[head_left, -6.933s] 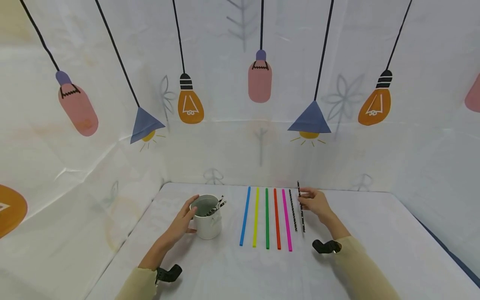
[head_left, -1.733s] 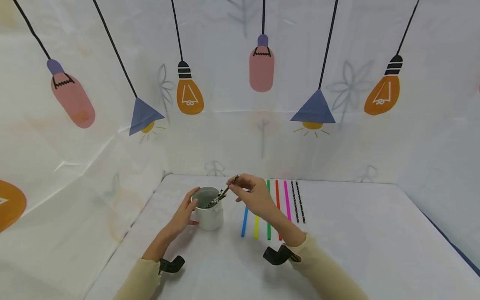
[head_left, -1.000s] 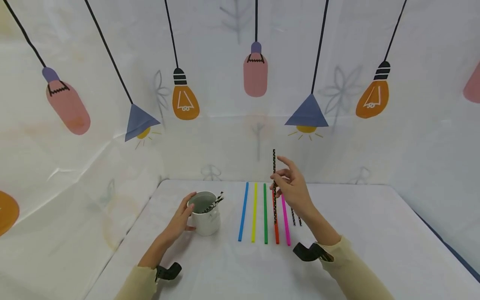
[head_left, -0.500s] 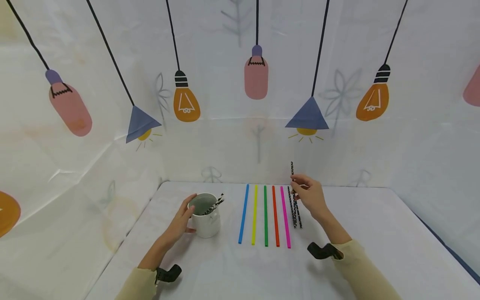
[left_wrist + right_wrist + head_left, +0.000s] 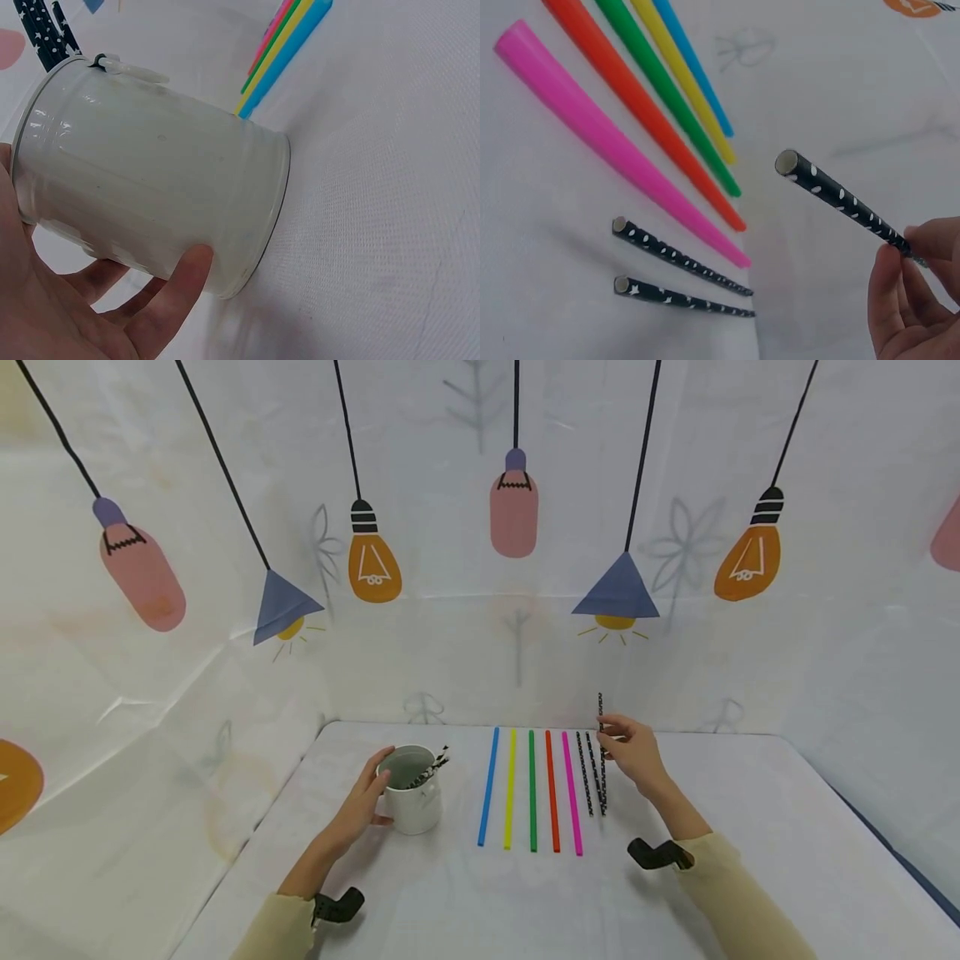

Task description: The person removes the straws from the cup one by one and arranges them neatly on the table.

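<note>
My left hand [image 5: 365, 797] holds a small white metal pail [image 5: 415, 810], fingers and thumb curved round its side. Several black patterned straws [image 5: 429, 770] lean out of its rim; the left wrist view shows white stars on them. Between thumb and fingers, my right hand [image 5: 633, 756] pinches a black straw with white marks [image 5: 840, 196], raised above the table in the right wrist view. To its left lie two black straws, one dotted [image 5: 682, 259] and one starred [image 5: 690, 300]. Further left, a pink straw [image 5: 572, 793] continues the row.
Red [image 5: 552, 789], green [image 5: 532, 789], yellow [image 5: 511, 785] and blue [image 5: 489, 785] straws lie side by side between the pail and the black ones. A white cloth [image 5: 465, 910] covers the table. Behind stands a white sheet [image 5: 450, 652] printed with lamps.
Earlier my right hand laid down a second black straw, then drew another from the pail. It has carried that one rightward past the row and lowered it. The left hand stays on the pail.
</note>
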`<state>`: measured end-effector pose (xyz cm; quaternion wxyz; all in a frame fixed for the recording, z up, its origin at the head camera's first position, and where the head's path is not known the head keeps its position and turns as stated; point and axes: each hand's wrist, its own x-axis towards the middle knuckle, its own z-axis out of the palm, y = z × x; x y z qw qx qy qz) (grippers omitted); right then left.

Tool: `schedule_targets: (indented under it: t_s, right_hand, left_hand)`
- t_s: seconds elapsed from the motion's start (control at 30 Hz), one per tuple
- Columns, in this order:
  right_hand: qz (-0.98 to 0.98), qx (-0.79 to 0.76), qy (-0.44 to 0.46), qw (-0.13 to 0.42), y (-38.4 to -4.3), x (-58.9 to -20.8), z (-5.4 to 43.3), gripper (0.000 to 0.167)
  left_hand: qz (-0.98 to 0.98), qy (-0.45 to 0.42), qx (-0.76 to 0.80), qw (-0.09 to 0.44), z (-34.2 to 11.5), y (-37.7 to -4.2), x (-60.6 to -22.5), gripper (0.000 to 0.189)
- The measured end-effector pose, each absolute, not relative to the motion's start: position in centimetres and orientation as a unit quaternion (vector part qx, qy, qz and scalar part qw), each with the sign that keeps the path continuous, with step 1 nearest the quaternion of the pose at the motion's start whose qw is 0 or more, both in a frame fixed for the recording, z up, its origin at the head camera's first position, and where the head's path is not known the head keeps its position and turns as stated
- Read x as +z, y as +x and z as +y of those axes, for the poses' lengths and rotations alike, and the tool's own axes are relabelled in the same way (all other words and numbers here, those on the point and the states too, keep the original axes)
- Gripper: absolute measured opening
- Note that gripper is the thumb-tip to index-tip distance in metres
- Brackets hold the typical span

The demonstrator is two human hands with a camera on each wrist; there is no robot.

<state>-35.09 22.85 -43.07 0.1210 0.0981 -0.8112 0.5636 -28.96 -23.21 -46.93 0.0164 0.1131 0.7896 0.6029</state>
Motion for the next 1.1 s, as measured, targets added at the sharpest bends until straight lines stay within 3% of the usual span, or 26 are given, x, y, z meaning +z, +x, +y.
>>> schedule_targets:
  t_s: [1.1]
  right_hand:
    - [-0.859, 0.507, -0.018, 0.065, -38.0, -49.5, 25.0, 0.036]
  left_hand:
    - [0.791, 0.107, 0.602, 0.018, -23.1, -29.0, -46.8, 0.048]
